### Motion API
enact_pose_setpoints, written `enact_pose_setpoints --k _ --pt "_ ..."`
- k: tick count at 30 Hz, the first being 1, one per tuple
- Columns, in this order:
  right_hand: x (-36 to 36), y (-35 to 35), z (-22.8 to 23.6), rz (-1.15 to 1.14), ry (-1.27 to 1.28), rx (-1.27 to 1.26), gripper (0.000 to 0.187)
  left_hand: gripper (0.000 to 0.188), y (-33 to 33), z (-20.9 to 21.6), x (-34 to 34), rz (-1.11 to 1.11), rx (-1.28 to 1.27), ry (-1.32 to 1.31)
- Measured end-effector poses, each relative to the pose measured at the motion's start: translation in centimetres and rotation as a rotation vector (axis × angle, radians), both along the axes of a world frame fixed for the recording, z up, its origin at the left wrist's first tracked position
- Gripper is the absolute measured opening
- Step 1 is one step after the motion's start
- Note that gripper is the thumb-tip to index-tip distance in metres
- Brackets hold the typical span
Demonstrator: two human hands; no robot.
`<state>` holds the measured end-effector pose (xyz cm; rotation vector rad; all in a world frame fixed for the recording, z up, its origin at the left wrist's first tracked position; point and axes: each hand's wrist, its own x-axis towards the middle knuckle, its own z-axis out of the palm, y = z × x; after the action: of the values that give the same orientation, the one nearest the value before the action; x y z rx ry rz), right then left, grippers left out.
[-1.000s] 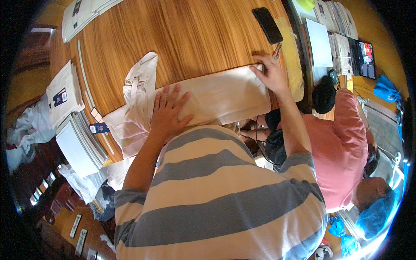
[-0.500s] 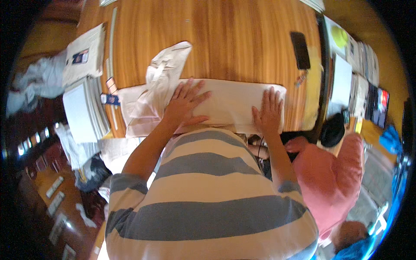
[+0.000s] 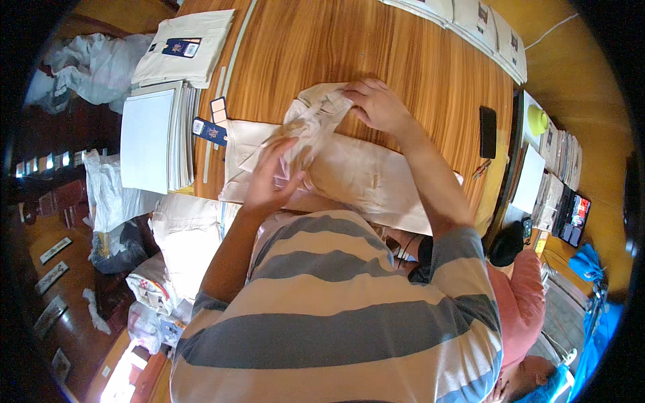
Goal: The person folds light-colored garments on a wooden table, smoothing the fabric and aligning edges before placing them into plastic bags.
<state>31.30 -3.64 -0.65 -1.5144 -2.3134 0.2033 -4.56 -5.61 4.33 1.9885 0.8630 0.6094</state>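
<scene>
A cream cloth garment, folded into a long strip, lies along the near edge of the wooden table. A loose, crumpled part of it sticks out toward the far side. My right hand reaches across and has its fingers closed on the far end of that crumpled part. My left hand rests over the garment's left portion, thumb and fingers apart. At the garment's left end lie a dark blue tag and a peach-coloured tag.
Left of the garment is a stack of white sheets, with a folded cream garment beyond. A black phone and small snips lie to the right. More folded garments line the far right edge. A person in pink sits at my right.
My right hand has gone from lying flat on the garment's right end to gripping the crumpled part. The left hand has lifted its spread fingers slightly and curled them. My view has turned.
</scene>
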Motion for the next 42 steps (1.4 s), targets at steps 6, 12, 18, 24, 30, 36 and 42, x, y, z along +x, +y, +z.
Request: enact_pose_setpoints --k 6,12,18,24,30,36,42 --pt "-1.3 0.7 4.1 0.063 -0.05 -0.02 0.019 0.086 6.8 0.1 -3.2 -0.026 0.02 -0.116" --pt "-8.7 -6.9 20.1 0.063 0.452 -0.66 0.015 0.101 10.5 -1.6 -1.7 -0.855 0.02 0.211" --pt "-6.8 -16.2 19.6 -0.559 1.112 -0.68 0.02 0.044 11.5 -1.5 -3.6 -1.1 0.002 0.477" --pt "-2.8 -22.1 9.4 -1.008 1.146 -0.491 0.026 0.031 13.9 -2.1 -3.4 -0.956 -0.066 0.619" --pt "-0.4 -23.7 0.6 -1.103 1.053 -0.435 0.032 0.026 14.6 -3.6 -2.6 -0.613 -0.145 0.479" --pt "-0.6 -22.0 -0.3 -1.109 0.719 -0.176 0.027 0.03 13.9 -3.7 -2.5 -0.472 -0.053 0.492" --pt "-3.5 -21.5 -0.8 -0.909 0.256 0.041 0.036 0.046 9.0 -2.5 -2.2 -0.384 0.403 0.54"
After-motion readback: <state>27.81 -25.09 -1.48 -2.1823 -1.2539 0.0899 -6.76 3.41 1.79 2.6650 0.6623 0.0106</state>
